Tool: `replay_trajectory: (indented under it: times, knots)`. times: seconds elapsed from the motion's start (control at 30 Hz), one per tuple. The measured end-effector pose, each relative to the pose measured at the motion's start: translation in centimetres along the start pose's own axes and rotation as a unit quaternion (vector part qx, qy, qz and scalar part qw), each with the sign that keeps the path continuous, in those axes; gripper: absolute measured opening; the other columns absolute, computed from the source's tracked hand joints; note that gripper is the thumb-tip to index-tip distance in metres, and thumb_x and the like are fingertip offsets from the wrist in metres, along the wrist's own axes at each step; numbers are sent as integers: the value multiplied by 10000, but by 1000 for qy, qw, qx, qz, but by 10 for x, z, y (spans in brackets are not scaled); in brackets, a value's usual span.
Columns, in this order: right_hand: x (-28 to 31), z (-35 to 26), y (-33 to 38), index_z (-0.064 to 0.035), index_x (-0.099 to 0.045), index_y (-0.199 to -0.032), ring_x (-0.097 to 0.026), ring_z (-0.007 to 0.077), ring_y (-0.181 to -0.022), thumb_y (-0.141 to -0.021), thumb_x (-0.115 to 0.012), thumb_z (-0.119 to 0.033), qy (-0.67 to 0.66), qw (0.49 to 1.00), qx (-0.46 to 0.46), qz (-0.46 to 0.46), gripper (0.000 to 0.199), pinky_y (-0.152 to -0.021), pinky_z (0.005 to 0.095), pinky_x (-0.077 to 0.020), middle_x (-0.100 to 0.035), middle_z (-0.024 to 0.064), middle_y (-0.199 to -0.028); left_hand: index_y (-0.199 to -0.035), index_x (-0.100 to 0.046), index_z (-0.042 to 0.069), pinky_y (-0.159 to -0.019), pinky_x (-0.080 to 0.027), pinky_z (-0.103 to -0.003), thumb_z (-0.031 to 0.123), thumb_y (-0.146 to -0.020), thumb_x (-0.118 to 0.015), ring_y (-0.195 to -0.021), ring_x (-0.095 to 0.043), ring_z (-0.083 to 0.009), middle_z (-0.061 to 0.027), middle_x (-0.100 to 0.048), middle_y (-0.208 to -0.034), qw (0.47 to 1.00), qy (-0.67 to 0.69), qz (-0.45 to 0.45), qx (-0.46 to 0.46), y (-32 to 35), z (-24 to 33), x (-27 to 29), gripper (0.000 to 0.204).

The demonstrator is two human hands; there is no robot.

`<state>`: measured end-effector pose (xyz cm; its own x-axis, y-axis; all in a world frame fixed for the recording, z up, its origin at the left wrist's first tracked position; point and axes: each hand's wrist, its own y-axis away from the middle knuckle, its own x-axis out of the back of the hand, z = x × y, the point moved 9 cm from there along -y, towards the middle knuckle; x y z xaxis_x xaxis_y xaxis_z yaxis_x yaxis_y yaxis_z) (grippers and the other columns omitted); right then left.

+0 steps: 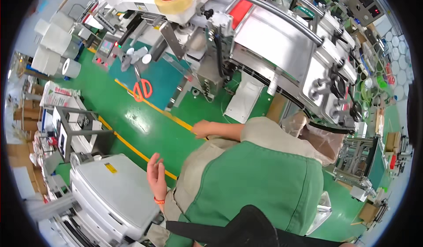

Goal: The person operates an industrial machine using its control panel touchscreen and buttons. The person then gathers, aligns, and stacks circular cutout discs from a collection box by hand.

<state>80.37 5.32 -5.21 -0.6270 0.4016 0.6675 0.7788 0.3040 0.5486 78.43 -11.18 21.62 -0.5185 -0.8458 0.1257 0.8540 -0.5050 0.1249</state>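
Observation:
My left hand (156, 175), with an orange band at the wrist, is raised beside a white machine cover (116, 187). Its fingers are loosely spread and hold nothing. Across the front of my body reaches my right hand (203, 129), its fingers curled in, with nothing showing in them. It hangs over the green floor (141, 114), apart from any tool. Scissors with orange handles (142, 90) lie farther off on a teal work surface (161, 77), next to grey crumpled pieces (134, 56).
A large machine with a metal plate (275, 42), curved rails and a red roller (246, 6) stands ahead to the right. A yellowish tape roll (174, 1) sits on its left part. White rolls (50, 44) are stacked far left. A dark-framed cart (79, 130) stands left.

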Motion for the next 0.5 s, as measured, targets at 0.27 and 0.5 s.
replay_trajectory:
  times: [0.27,0.5]
  knots:
    - [163,-65,-65,-125,-549,-1146,-549,304,-972,-776,-591,-308,-112,969,121,182,415,-811,423,-446,-592,130,-1040,-1202,-463,10,-886,-401,-276,20,-863,-496,-1042,-521,-158,-67,-509,-1190,997,18,-28,65,-107,-18,60,341]
    - [220,-65,-111,-82,-637,-941,-577,291,-840,-774,-581,-209,-184,930,96,303,217,-748,400,-450,-630,93,-916,-1207,-460,6,-852,-409,-253,29,-875,-483,-1018,-528,-143,-55,-515,-1176,998,55,-28,31,-204,-19,152,334]
